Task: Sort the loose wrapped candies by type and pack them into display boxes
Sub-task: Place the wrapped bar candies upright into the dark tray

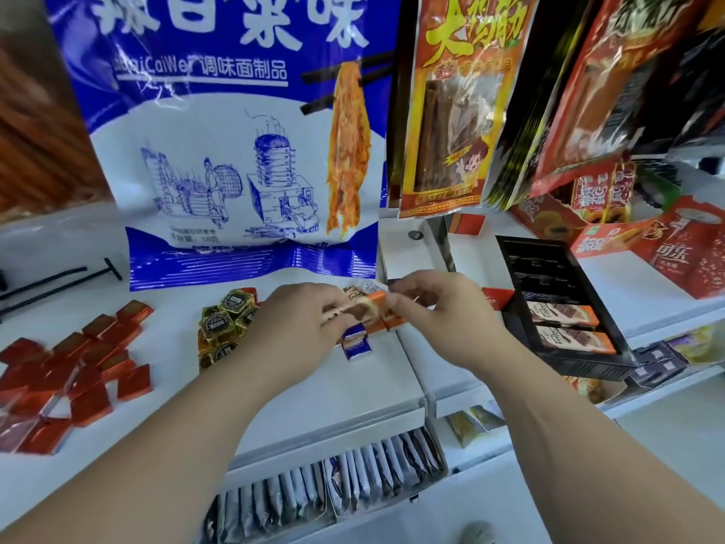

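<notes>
Head view: both forearms reach forward from the bottom edge and converge over the white counter [353, 390]. The left hand [294, 327] comes in from the lower left, back of the hand up, knuckles bent. The right hand [443, 308] comes in from the lower right, wrist a little raised and fingers curled inward towards the left hand.

The two hands meet on one orange-wrapped bar [374, 302]. It is held lengthwise between them just above the counter. The left grip pinches one end and the right grip pinches the other; both are closed tight on the wrapper, with no slack showing. How the thumbs lie under the bar is hidden.

Directly beneath the grip, more orange wrappers [388, 323] lie on the counter, and a blue square candy [356, 342] sits just below and a little to the left of them. To the left of the grip, close against the left hand, is a cluster of gold-wrapped candies [223, 327]. Well apart, further left, spreads a loose heap of red square candies [78, 371].

To the right of the grip, near the right wrist, stands a black display box [549, 261]. In its near end two boxed bars [565, 327] lie side by side.

Behind the grip a big blue and white snack bag [235, 151] stands upright. An orange hanging packet [455, 111] hangs behind and to the right. Below the forearms, on a lower shelf, runs a row of upright sachets [333, 484].
</notes>
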`<state>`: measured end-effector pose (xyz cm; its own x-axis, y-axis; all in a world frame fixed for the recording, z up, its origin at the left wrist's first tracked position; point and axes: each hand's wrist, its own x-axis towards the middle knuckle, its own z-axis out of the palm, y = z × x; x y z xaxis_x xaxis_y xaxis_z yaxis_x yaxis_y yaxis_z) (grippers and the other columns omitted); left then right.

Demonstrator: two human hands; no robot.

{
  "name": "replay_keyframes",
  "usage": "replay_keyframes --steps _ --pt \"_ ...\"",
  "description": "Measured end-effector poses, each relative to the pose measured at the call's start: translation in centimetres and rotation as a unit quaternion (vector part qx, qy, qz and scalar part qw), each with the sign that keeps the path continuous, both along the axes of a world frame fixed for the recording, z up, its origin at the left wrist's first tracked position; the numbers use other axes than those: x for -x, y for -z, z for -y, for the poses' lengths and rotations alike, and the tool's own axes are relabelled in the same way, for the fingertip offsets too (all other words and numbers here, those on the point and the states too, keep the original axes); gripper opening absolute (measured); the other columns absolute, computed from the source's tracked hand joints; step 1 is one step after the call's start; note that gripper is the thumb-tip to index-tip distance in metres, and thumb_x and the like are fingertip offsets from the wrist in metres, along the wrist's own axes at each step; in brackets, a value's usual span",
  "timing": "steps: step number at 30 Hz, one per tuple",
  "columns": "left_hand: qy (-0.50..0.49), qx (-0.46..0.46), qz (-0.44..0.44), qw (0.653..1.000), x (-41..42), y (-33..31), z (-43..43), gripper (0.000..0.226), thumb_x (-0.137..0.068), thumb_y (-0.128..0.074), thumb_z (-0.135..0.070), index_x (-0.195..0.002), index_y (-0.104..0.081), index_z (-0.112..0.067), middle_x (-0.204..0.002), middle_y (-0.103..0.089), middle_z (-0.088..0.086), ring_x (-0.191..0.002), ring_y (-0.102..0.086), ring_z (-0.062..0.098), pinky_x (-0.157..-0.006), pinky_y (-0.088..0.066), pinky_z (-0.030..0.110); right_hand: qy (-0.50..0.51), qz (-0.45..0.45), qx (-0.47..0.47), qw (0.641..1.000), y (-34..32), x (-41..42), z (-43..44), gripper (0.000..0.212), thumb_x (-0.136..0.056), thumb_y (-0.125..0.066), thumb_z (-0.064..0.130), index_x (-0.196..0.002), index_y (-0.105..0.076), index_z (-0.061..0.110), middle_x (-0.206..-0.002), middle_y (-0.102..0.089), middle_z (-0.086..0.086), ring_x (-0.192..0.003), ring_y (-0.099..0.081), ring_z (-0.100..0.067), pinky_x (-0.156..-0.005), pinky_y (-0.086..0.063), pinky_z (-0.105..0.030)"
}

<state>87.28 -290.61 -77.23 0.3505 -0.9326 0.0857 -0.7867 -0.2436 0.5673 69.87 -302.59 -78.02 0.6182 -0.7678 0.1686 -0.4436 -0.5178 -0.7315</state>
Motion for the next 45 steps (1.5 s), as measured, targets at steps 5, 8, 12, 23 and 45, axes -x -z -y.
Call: replay_keyframes --steps 5,8,12,23,45 --pt "-0.108 0.013 -0.140 0.984 -1.1 0.2 -0.4 0.006 -0.088 -0.069 -0.031 -0.091 -0.073 -0.027 -0.082 -0.072 -0.009 -0.076 -0.066 0.008 -0.058 -0.047 0.024 0.087 -0.096 0.043 0.991 2.3 -0.9 1.1 0.034 -0.085 -0.071 0.040 -0.117 -0.068 0.029 -0.108 -0.063 0.005 -0.092 -0.063 -0.015 -0.072 -0.049 -0.028" --pt "-0.131 0.022 -0.224 0.966 -1.3 0.2 -0.5 0.007 -0.090 -0.069 -0.028 -0.096 -0.072 -0.028 -0.088 -0.073 -0.009 -0.080 -0.069 0.007 -0.059 -0.053 0.028 0.076 -0.130 0.072 0.986 3.1 -1.6 1.0 0.039 -0.081 -0.072 0.043 -0.117 -0.067 0.028 -0.110 -0.064 0.002 -0.091 -0.062 -0.017 -0.069 -0.045 -0.026" --pt "-0.125 0.021 -0.244 0.961 -1.1 0.2 -0.6 0.006 -0.090 -0.068 -0.025 -0.094 -0.072 -0.027 -0.086 -0.074 -0.008 -0.068 -0.067 0.003 -0.049 -0.044 0.017 0.076 -0.140 0.086 0.984 3.4 -1.7 0.9 0.033 -0.081 -0.073 0.040 -0.111 -0.070 0.027 -0.096 -0.070 0.004 -0.081 -0.062 -0.013 -0.065 -0.052 -0.028" --pt "-0.147 0.032 -0.256 0.955 -0.3 0.0 0.1 0.010 -0.090 -0.068 -0.022 -0.098 -0.071 -0.028 -0.091 -0.073 -0.007 -0.082 -0.071 0.009 -0.067 -0.062 0.038 0.110 -0.059 0.081 0.989 -1.2 2.1 1.2 0.014 -0.090 -0.062 0.025 -0.076 -0.063 0.021 -0.058 -0.059 0.002 -0.052 -0.051 -0.015 -0.046 -0.038 -0.028" --pt "-0.057 0.013 -0.347 0.936 2.0 -0.2 0.1 0.022 -0.097 -0.056 -0.016 -0.086 -0.074 -0.022 -0.075 -0.075 -0.006 -0.066 -0.068 0.001 -0.054 -0.049 0.013 -0.006 0.107 -0.219 0.970 -1.7 0.1 -1.1 0.009 -0.093 -0.066 0.009 -0.094 -0.075 0.007 -0.079 -0.075 -0.011 -0.071 -0.070 -0.023 -0.067 -0.058 -0.027"
